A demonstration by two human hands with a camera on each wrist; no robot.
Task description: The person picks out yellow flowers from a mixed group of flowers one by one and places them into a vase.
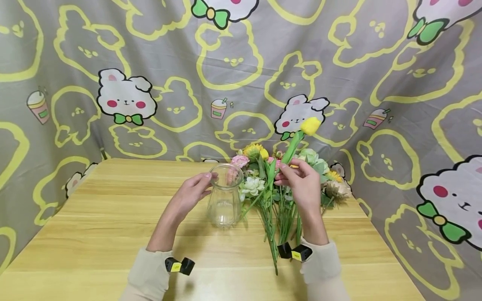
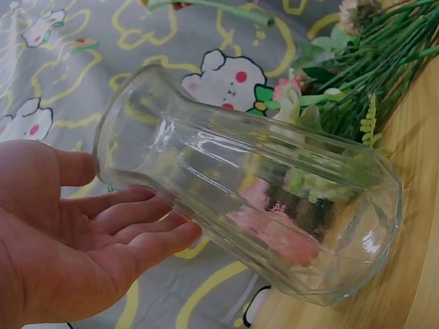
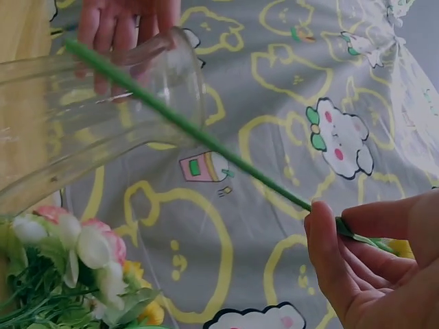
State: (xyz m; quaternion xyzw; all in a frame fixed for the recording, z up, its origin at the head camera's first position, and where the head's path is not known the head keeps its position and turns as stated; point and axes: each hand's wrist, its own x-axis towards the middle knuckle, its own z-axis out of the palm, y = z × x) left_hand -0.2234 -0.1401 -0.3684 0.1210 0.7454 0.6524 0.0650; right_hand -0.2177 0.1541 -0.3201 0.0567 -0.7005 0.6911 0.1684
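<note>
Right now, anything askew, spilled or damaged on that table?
Nothing stands out. The glass vase stands upright on the table, left hand at its rim, no crack or spill visible. Right hand pinches a yellow tulip; the other flowers lie bunched nearby.

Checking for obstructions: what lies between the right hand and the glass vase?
A green stem: in the right wrist view it runs from the right hand across the glass vase. The head view also shows a white flower between them.
</note>
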